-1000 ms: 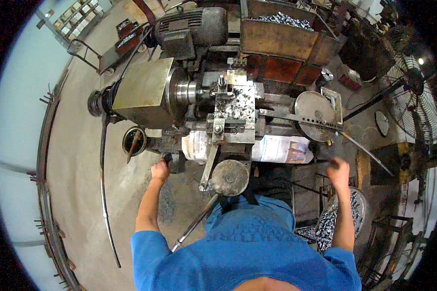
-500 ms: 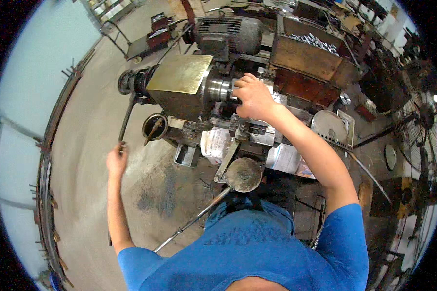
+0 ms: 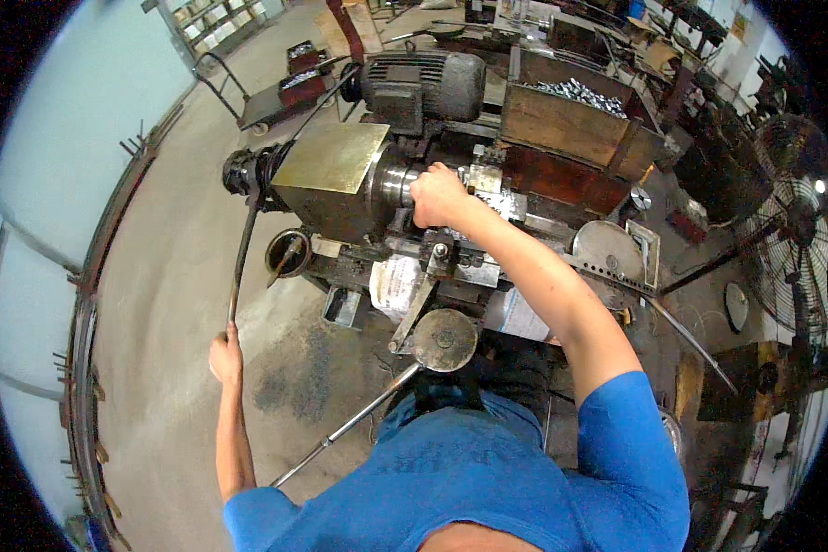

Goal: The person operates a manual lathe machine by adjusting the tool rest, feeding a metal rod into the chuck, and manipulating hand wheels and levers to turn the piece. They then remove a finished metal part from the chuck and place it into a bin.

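What moved: The right hand [image 3: 440,196] is further left than half a second ago, close to the shiny round end [image 3: 394,186], and its fingers are now curled in, not spread. The left hand [image 3: 226,357] is lower, nearer the body.
Left hand: It is closed round the low end of the long dark bar [image 3: 242,267]. The bar goes up from this hand to the dark wheels [image 3: 241,172].
Right hand: It is bent small, right in front of the shiny round end. Its back hides the fingertips, so I cannot tell if it holds something there.
Brassy lid: The lid [image 3: 336,156] sits on the big metal box, just left of the right hand.
Crank wheel: The wheel [image 3: 288,253] is between the two hands, up and right of the left one.
Round plate: The plate [image 3: 446,340] is below the right hand, nearer the body.
Big bin: The bin [image 3: 552,120] is past the right hand, up and to the right, with small shiny bits [image 3: 580,94] in it.
Good way: I think a firm, even hold on the bar works best. The right hand should go straight to the round end, with fingertips only, and stay clear if that end spins.
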The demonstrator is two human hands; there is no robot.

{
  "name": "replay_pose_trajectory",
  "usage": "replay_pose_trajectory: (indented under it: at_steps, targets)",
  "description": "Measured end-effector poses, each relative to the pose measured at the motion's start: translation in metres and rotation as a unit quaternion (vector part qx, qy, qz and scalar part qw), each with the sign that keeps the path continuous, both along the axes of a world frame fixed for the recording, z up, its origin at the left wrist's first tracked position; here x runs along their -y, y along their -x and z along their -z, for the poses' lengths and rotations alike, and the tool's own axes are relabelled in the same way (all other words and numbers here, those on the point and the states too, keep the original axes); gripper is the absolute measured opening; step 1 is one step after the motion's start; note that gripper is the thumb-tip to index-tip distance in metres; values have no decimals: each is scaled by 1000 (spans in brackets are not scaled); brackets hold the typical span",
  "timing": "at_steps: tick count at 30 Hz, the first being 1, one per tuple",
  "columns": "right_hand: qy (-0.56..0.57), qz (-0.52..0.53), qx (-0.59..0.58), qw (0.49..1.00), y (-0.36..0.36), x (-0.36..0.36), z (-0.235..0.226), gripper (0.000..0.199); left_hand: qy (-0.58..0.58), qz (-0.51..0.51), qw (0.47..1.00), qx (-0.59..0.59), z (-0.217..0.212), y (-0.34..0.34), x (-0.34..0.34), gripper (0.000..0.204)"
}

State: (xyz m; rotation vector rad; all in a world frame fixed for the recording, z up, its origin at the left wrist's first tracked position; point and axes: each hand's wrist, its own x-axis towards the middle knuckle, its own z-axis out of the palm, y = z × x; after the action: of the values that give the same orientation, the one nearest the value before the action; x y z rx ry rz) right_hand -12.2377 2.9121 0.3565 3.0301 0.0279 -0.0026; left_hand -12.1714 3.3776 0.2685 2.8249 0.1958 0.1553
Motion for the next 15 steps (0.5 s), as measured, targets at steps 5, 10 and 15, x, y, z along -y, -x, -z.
replay_pose_trajectory:
  at_steps: [5, 10, 15]
  targets:
    - [9, 10, 14, 1000, -1, 2, 7, 20, -26, 37, 998, 43, -14, 51, 46, 50]
    - [44, 8, 71, 996, 13, 6, -5, 20, 121, 130, 979, -102, -17, 19, 17, 33]
    - [-24, 105, 217, 970, 37, 65, -75, 24, 284, 195, 932, -112, -5, 2, 15, 22]
